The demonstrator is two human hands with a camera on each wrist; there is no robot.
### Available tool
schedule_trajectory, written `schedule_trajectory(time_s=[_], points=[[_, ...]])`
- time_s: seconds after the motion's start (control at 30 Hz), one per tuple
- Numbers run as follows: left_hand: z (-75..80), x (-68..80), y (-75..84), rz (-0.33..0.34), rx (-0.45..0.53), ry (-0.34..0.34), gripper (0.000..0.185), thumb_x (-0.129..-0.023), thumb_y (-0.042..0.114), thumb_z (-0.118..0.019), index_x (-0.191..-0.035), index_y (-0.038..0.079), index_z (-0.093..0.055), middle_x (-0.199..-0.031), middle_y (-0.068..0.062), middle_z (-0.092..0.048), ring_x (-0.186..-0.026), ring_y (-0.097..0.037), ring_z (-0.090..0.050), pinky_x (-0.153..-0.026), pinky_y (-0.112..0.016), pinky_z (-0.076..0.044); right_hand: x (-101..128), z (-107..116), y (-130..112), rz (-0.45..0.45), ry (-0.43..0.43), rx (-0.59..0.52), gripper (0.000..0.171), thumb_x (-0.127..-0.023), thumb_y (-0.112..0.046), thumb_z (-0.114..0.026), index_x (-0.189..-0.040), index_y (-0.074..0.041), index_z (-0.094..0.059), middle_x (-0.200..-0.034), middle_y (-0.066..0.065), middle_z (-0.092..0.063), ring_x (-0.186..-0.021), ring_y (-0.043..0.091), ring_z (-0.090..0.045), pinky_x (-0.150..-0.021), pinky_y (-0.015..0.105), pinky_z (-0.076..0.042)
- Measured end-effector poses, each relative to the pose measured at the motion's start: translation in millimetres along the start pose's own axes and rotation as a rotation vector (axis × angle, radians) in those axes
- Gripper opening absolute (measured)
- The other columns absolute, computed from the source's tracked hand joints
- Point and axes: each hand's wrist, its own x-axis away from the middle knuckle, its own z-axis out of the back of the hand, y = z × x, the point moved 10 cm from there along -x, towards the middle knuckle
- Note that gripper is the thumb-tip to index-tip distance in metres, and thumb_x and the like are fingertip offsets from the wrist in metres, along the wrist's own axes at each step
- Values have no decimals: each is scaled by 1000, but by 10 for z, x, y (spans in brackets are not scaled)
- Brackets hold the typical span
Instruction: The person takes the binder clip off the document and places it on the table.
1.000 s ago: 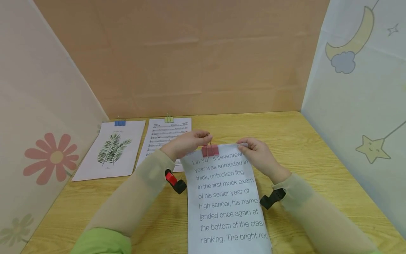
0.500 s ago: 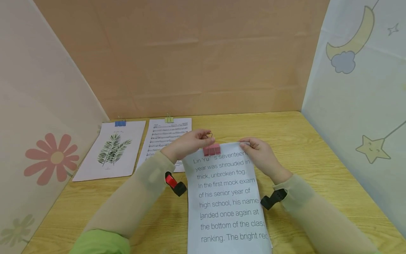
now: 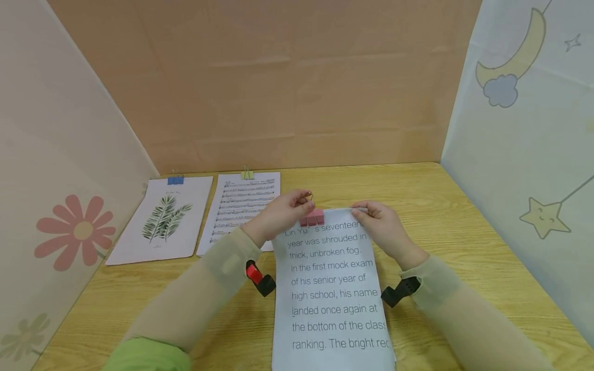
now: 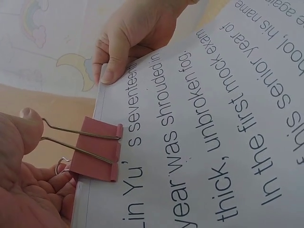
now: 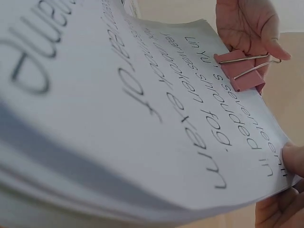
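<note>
A stack of white sheets point(image 3: 331, 288) printed with large black text is held lifted at its top edge over the wooden table point(image 3: 464, 226). A pink binder clip point(image 3: 311, 218) point(image 4: 97, 148) point(image 5: 242, 71) sits on that top edge. My left hand point(image 3: 283, 212) pinches the clip's wire handles point(image 4: 71, 140) between thumb and fingers. My right hand point(image 3: 378, 221) pinches the stack's top right corner point(image 4: 111, 71); its thumb point(image 5: 294, 159) lies on the printed side.
At the back left lie a leaf print point(image 3: 164, 219) with a blue clip point(image 3: 175, 180) and a music sheet point(image 3: 241, 206) with a green clip point(image 3: 247, 174). Cardboard and patterned panels wall in the table on three sides. Black wrist straps point(image 3: 400, 289) show on both arms.
The clip and the stack's top edge have shifted slightly right and back. My left thumb has slid up along the wire handles; the right hand keeps its pinch.
</note>
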Motion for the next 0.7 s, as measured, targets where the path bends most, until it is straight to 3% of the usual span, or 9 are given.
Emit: schedule_trajectory(time_s=[0.23, 0.43, 0.7], points=[[-15, 16, 11, -27, 12, 51, 52, -99, 32, -53, -145, 11, -41, -117, -3, -56, -108, -18, -56, -98, -37, -44, 12, 9, 23, 3, 22, 9, 33, -99, -31, -55, -115, -3, -63, -100, 12, -69, -81, 21, -66, -68, 29, -53], [4, 34, 2, -39, 34, 103, 50, -100, 32, -52, -145, 12, -42, -128, -4, -57, -118, -20, -53, -101, -40, -42, 21, 12, 30, 11, 30, 12, 33, -99, -30, -55, -115, -3, -63, -101, 12, -69, -81, 21, -66, -68, 29, -53], [130, 69, 37, -98, 94, 193, 44, -100, 29, -51, -140, 11, -48, -114, -2, -59, -107, -19, -56, -96, -38, -45, 18, 28, 86, -17, 34, 12, 34, -99, -31, -55, -118, -3, -61, -104, 13, -68, -83, 22, -65, -68, 29, -53]])
